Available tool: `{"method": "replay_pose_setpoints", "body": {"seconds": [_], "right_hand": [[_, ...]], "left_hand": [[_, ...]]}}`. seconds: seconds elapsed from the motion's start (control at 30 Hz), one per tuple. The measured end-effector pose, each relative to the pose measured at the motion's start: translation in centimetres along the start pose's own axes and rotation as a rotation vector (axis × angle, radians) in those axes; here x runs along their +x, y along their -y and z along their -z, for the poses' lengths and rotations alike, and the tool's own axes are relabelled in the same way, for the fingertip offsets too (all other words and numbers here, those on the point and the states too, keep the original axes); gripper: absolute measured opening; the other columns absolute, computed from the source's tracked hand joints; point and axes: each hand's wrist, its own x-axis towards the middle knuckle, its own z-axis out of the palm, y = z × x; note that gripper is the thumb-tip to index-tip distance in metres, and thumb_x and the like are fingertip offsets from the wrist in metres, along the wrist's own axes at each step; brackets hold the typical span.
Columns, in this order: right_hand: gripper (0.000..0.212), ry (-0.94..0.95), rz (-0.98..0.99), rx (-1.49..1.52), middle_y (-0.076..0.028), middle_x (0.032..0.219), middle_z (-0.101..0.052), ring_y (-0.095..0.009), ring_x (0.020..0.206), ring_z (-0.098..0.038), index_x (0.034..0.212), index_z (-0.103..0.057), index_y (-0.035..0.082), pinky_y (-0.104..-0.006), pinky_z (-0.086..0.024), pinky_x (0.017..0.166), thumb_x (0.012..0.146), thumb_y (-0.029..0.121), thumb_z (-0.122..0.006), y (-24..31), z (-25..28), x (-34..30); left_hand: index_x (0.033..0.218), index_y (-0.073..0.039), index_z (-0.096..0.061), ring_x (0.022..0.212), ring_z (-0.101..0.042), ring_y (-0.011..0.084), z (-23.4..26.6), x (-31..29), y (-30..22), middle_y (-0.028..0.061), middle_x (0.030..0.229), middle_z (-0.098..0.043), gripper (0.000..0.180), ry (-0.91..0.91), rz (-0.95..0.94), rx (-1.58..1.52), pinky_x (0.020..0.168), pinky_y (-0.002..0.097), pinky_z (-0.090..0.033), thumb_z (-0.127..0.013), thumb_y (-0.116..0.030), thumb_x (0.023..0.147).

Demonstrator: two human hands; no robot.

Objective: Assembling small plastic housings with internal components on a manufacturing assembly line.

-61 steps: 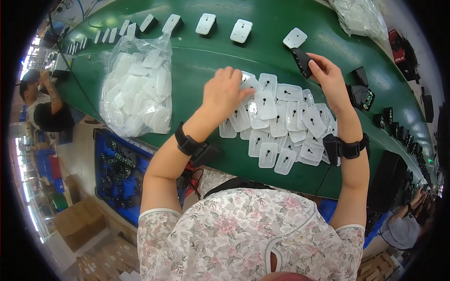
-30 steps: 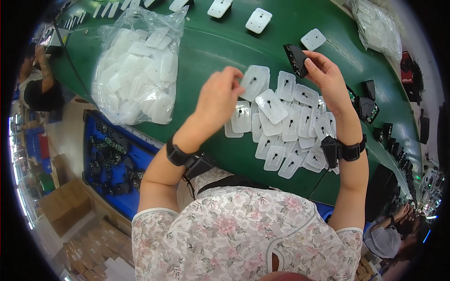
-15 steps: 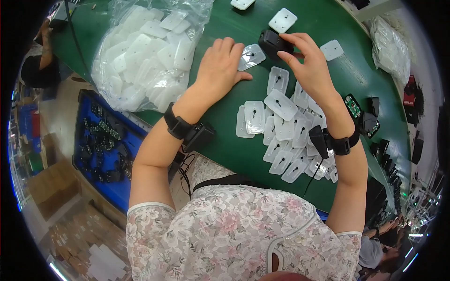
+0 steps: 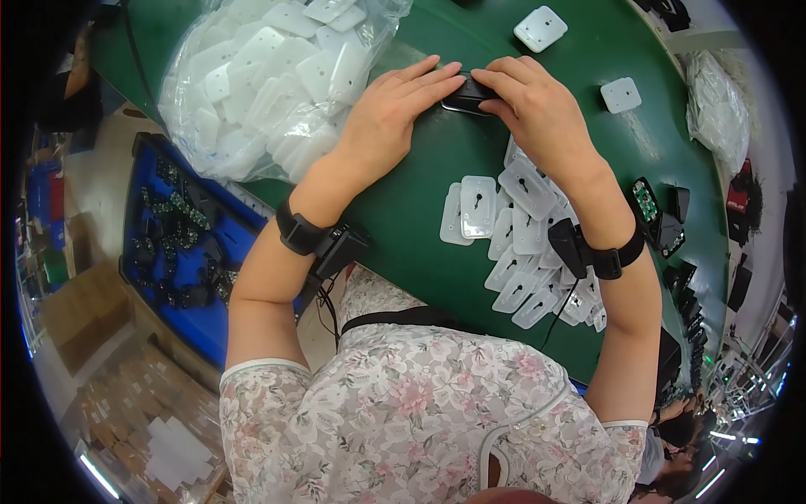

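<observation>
Between my two hands, at the far middle of the green table [image 4: 399, 197], is a black box-shaped device [image 4: 463, 99] with a pale rim along its near edge. My right hand [image 4: 537, 109] grips its right side with thumb and fingers. From the left, my left hand [image 4: 390, 113] presses its long, straight fingers against the device; its thumb is hidden. Fingers cover much of the device. Nearer to me lies a pile of translucent plastic plates [image 4: 478, 207] with small dark marks, partly under my right forearm.
A clear bag [image 4: 281, 92] full of white plates stands at the left. Two white pieces [image 4: 541, 29] [image 4: 621, 96] lie farther right. Opened black housings with a green circuit board [image 4: 645, 202] sit right of my forearm. A blue bin [image 4: 180, 277] of black parts stands lower left.
My right hand has brought the black device down and left to my left hand, over the spot of the translucent plate. My left fingers now touch the device. The whole view has shifted slightly.
</observation>
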Motion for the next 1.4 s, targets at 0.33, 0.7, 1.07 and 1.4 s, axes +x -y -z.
{"method": "replay_pose_setpoints", "body": {"seconds": [0.33,0.7,1.07,1.4], "right_hand": [[0.032,0.006,0.091,-0.083,-0.004,0.096,-0.06,-0.021,0.088,-0.057,0.101,-0.062,0.004,-0.0317,-0.05,0.072,0.07,0.003,-0.068,-0.1,-0.7,-0.2],[0.026,-0.045,0.029,0.193,-0.008,0.095,-0.062,-0.025,0.082,-0.06,0.102,-0.063,0.003,-0.0315,-0.049,0.071,0.077,-0.001,-0.061,-2.5,-0.1,1.8],[0.033,-0.096,-0.283,0.533,-0.007,0.103,-0.059,-0.017,0.091,-0.058,0.114,-0.056,0.006,-0.0284,-0.045,0.079,0.085,0.02,-0.061,-5.5,4.0,-5.0],[0.04,-0.121,-0.778,-0.095,-0.007,0.113,-0.057,-0.023,0.104,-0.055,0.113,-0.057,0.009,-0.0328,-0.044,0.087,0.078,0.026,-0.068,-10.1,10.4,-16.9]], "left_hand": [[0.121,-0.011,-0.056,0.117,-0.05,0.0246,-0.2,-0.8,-0.1,0.0036,0.127,-0.055,0.051,0.064,-0.023,0.19,0.097,0.0378,-0.039,-0.047,0.006,0.074],[0.114,-0.005,-0.057,0.103,-0.057,0.0229,-1.4,1.5,-1.9,0.0099,0.115,-0.059,0.043,0.007,0.0,0.32,0.084,0.0324,-0.047,-0.067,-0.012,0.073],[0.098,0.002,-0.061,0.064,-0.064,0.0151,-3.7,7.6,-7.3,0.0113,0.078,-0.067,0.024,0.049,0.433,-0.489,0.059,0.0263,-0.05,-0.064,-0.016,0.083],[0.08,0.007,-0.064,0.054,-0.066,0.0172,-17.1,16.8,-10.7,0.0115,0.061,-0.066,0.029,0.283,0.529,-0.653,0.057,0.0255,-0.051,-0.058,-0.021,0.086]]}}
